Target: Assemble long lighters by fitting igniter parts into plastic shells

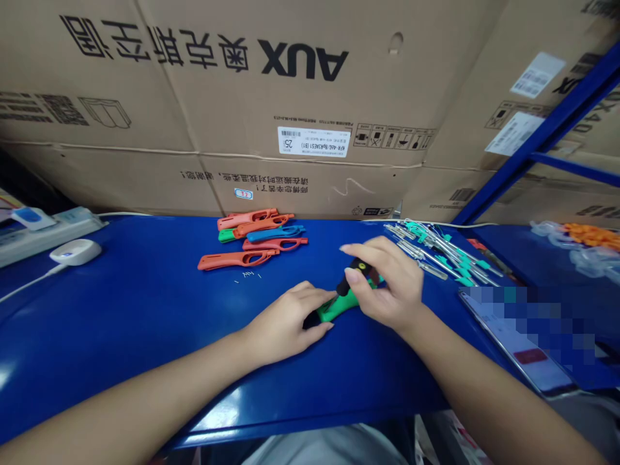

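green casing: the green casing [343,303] was laid on the blue counter [121,310], between both hands and near the front edge; part of it was hidden by the fingers.
left hand: its near end was gripped and steadied by the left hand [283,326], fingers bent over it, thumb at the side.
right hand: the black driver [343,287] was gripped in closed fingers by the right hand [394,290], tip angled down to the casing.
handling: casing judged light, stiff plastic, smooth and apt to skid; thin edges possibly brittle if pried. best held by the broad end, pressed flat, clear of the tip.
handles, loose: orange handle [217,260] and blue handle [271,234] were seen beyond the left hand, among others; white pins [248,274] were scattered nearby.
rods: metal rods [429,240] with teal tabs were piled beyond the right hand.
writing: "aux" and large chinese characters were printed upside down on the cardboard box [194,123]. its white label [314,141] was read as "kfr-46g/bpr3aes1 (b1)", with "25" alongside. small blue-edged sticker [243,194]: not legible.
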A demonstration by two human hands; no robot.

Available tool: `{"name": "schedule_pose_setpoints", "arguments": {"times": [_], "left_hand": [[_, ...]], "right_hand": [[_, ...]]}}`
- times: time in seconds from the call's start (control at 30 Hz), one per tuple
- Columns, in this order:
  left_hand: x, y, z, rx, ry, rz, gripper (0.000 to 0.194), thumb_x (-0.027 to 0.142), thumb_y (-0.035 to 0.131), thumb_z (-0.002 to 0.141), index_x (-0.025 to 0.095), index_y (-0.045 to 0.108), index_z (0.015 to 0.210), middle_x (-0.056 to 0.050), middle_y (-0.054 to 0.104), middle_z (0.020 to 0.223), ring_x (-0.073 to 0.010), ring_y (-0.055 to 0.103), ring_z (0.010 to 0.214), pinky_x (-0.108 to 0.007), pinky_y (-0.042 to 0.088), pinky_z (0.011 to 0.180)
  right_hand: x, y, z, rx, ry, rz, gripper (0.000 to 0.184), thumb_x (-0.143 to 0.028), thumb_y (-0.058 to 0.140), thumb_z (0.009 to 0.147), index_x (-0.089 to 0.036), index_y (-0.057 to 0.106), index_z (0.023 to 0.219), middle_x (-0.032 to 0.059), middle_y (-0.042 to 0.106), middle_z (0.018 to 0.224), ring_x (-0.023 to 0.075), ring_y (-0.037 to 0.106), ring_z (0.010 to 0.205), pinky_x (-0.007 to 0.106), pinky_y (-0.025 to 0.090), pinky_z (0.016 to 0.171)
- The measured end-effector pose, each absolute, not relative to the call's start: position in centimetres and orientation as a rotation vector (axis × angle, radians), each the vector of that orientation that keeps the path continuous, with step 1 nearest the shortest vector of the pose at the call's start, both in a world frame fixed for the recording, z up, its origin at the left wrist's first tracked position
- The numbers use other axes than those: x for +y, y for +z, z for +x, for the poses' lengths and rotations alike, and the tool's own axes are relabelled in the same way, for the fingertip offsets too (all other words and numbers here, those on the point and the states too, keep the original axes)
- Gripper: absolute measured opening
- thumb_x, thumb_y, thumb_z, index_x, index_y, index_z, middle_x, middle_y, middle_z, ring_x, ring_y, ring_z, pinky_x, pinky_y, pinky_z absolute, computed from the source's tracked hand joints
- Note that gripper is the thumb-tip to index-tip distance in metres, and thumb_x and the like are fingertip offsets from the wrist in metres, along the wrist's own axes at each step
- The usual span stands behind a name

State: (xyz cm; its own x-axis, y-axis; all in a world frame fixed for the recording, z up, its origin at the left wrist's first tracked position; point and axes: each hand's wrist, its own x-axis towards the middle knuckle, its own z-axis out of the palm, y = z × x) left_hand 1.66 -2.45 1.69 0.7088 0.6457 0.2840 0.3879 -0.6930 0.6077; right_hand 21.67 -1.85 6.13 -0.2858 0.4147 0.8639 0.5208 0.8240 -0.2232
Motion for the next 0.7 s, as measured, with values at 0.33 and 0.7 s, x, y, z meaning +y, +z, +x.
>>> {"name": "schedule_pose_setpoints", "arguments": {"times": [0.33,0.7], "left_hand": [[-2.4,1.46,1.58,0.773,0.675,2.392,0.037,0.022,0.066,0.091,0.018,0.062,0.128,-0.006,0.07,0.121,-0.0223,0.059,0.104,-0.039,0.049,0.096],[-2.41,1.77,1.58,0.766,0.672,2.397,0.034,0.022,0.066,0.091,0.021,0.064,0.125,-0.007,0.072,0.115,-0.0226,0.061,0.1,-0.04,0.051,0.093]], "right_hand": [[-2.08,6.47,21.46,-1.858,-0.124,-0.704,0.02,-0.026,0.066,0.091,-0.022,0.069,0.111,0.0037,0.066,0.086,0.0142,0.059,0.068,0.028,0.051,0.061],[-2.26,6.85,21.7,-2.006,-0.065,-0.665,0.026,-0.023,0.052,0.097,-0.02,0.063,0.12,0.0048,0.069,0.087,0.0153,0.062,0.069,0.029,0.051,0.062]]}}
